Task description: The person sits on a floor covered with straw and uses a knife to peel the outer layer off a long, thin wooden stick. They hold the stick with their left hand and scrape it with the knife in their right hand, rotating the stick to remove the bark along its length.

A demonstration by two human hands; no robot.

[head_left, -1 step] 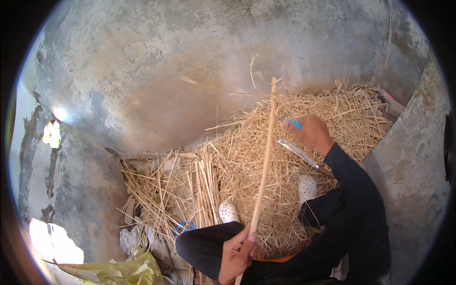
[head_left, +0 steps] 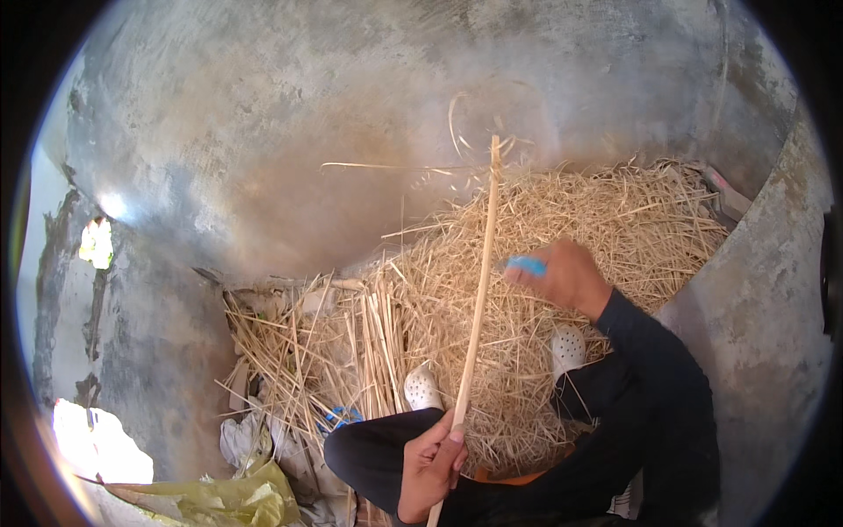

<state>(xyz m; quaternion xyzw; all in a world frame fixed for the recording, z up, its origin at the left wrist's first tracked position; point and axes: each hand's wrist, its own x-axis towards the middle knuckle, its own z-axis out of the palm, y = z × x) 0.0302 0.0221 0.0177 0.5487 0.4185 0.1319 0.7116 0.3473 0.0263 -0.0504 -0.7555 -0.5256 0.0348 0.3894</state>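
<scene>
Grasping a long pale strip [head_left: 481, 307] toward its near end is the left hand [head_left: 428, 470]; farther right, the right hand [head_left: 571, 276] clenches a small blue tool [head_left: 528, 264].

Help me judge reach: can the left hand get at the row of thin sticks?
Probably not freely: the left hand grips the long strip, and the left knee lies between hand and sticks.

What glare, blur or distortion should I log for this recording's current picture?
Head view: the lower-left bright patch is blown out to white; head view: the round fisheye image leaves black corners; head view: the right hand looks slightly soft, perhaps from motion, while the left hand on the pale strip looks clearer.
</scene>
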